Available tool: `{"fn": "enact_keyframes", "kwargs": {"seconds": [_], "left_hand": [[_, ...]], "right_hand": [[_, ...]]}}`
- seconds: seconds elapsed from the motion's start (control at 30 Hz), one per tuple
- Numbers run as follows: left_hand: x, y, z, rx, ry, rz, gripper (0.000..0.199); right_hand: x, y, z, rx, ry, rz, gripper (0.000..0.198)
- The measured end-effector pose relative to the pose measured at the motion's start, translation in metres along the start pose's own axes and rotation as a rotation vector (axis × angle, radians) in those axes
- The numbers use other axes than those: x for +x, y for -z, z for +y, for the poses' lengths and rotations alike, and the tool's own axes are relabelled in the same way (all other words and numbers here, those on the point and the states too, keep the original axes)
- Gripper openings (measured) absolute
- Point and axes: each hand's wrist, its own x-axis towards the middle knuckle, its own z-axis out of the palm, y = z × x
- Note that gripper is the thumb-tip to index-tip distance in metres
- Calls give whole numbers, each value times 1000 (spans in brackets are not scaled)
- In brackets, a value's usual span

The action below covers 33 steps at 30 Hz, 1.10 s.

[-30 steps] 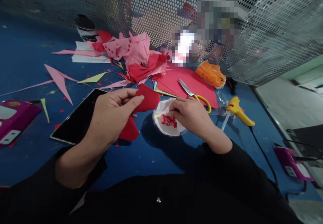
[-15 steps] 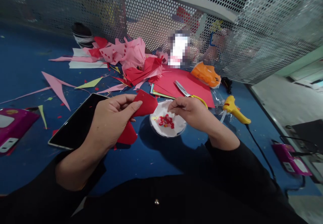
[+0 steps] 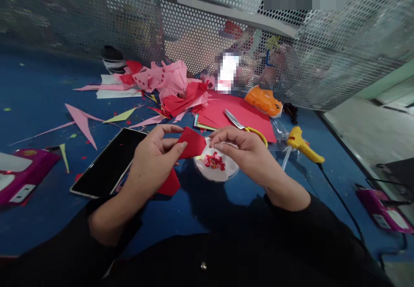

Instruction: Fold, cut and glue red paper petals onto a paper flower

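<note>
My left hand (image 3: 157, 151) pinches a piece of folded red paper (image 3: 193, 144) between thumb and fingers. Another red paper piece (image 3: 170, 183) lies on the table beneath that hand. My right hand (image 3: 237, 147) is closed in a pinch just to the right of the held paper; whatever it has between its fingertips is too small to make out. Under the right fingertips stands a white-lined bowl (image 3: 223, 175) with small red, pink and yellow paper bits (image 3: 214, 161) in it. Behind the right hand, scissors (image 3: 239, 123) with yellow handles rest on red paper sheets (image 3: 226, 106).
A dark tablet (image 3: 111, 162) lies left of my left hand. Crumpled pink and red paper scraps (image 3: 173, 78) pile up by a perforated metal screen (image 3: 190, 37). On the right are a yellow glue gun (image 3: 304, 145) with its cord and a purple power strip (image 3: 383, 209).
My right fingertips have moved left, from over the bowl to near the edge of the red paper. My left hand keeps its hold. The whole view has shifted slightly.
</note>
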Motion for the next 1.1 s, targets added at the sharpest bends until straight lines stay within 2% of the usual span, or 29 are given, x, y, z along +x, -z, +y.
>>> {"fn": "enact_keyframes", "kwargs": {"seconds": [0.23, 0.37, 0.47, 0.53, 0.6, 0.67, 0.83, 1.1], "left_hand": [[-4, -2, -5, 22, -45, -89, 31], [-4, -2, -7, 16, -50, -111, 34], [-4, 0, -8, 11, -168, -60, 38], [-5, 1, -8, 48, -249, -35, 29], [-5, 2, -8, 95, -249, -65, 12], [-5, 1, -8, 127, -201, -105, 7], [-4, -1, -10, 139, -150, -87, 15], [-4, 0, -8, 151, -249, -83, 11]], "right_hand": [[-1, -16, 5, 93, -92, -49, 7], [0, -21, 10, 114, -135, 20, 8], [0, -21, 11, 139, -157, 95, 7], [0, -21, 11, 162, -166, 119, 8], [0, -21, 12, 170, -159, 118, 8], [0, -20, 13, 120, -104, 122, 8], [-4, -21, 13, -154, 148, 207, 11], [-10, -33, 13, -458, 454, 274, 14]]}}
